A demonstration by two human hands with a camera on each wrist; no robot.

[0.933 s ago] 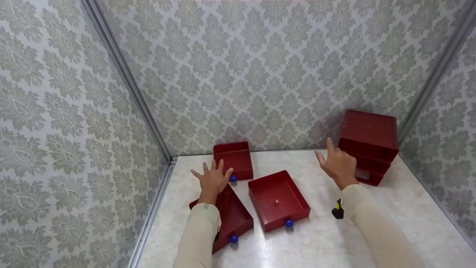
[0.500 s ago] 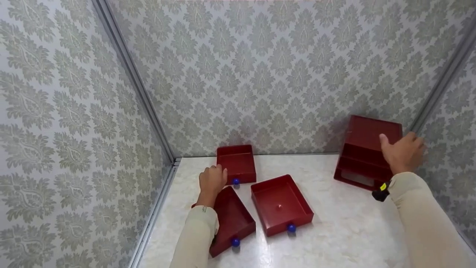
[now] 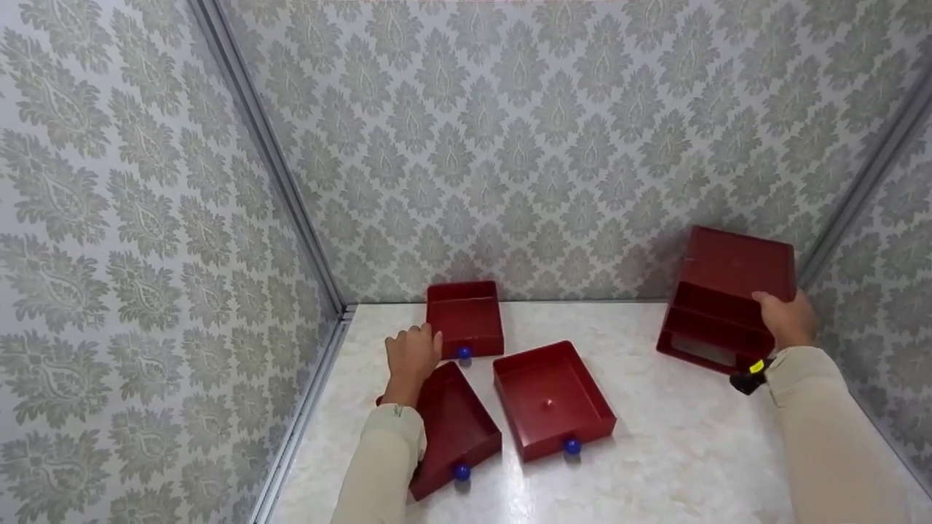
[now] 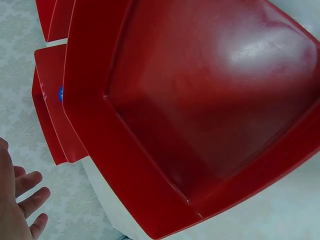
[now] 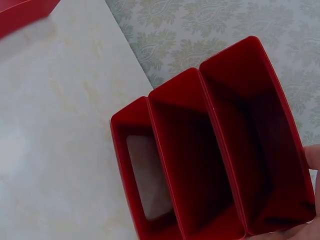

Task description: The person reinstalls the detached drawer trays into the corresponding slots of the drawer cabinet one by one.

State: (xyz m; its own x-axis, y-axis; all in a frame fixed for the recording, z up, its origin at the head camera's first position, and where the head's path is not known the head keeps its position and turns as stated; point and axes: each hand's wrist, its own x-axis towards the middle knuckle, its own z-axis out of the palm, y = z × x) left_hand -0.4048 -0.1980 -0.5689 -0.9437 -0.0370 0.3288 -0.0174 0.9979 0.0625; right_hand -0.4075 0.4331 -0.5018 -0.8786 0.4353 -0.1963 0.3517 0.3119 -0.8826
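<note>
A red drawer cabinet (image 3: 739, 263) with three bare compartments stands at the back right. My right hand (image 3: 790, 320) grips its upper right edge, thumb on top, the other fingers mostly hidden behind the side. In the right wrist view the open fronts of the cabinet (image 5: 187, 150) face the camera. My left hand (image 3: 413, 356) hovers over the far end of the near-left red drawer (image 3: 459, 429), its fingers loosely bent and holding nothing. The left wrist view shows those fingers (image 4: 32, 200) apart from the drawers. A middle red drawer (image 3: 553, 397) and a back-left one (image 3: 464, 313) lie nearby.
Each drawer has a blue knob (image 3: 572, 446) on its front. The pale marbled table (image 3: 655, 451) meets patterned walls (image 3: 510, 145) at the back and sides, with a metal rail (image 3: 298, 429) along the left. A black wrist device (image 3: 748, 378) sits at my right sleeve.
My right hand has moved right and onto the cabinet's right side, taking hold of it; the cabinet now faces more forward. My left hand's spread fingers have bent and drawn back slightly.
</note>
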